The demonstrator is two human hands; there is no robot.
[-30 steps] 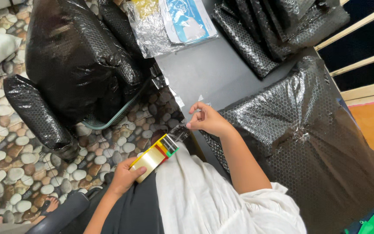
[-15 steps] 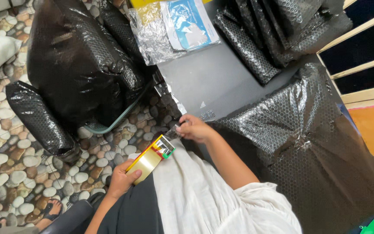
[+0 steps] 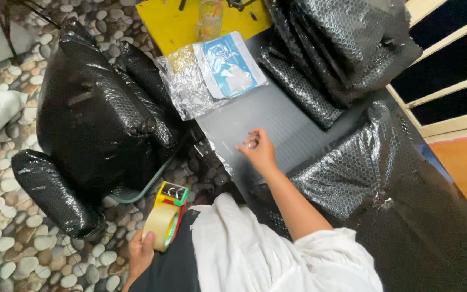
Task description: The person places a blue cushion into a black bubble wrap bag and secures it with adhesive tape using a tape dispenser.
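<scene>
— Item: tape dispenser (image 3: pixel 164 218)?
— Yellow-red frame carrying a tan roll; the left hand (image 3: pixel 140 252) is gripping it closed, below the grey counter (image 3: pixel 277 121).
— Right hand (image 3: pixel 257 147)?
— Fingers are pinching a clear tape strip (image 3: pixel 228 154) on that counter, well apart from the dispenser.

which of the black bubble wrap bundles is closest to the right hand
The large bubble-wrapped bundle at lower right, beside the right hand; the other bundles lie farther off.
</scene>
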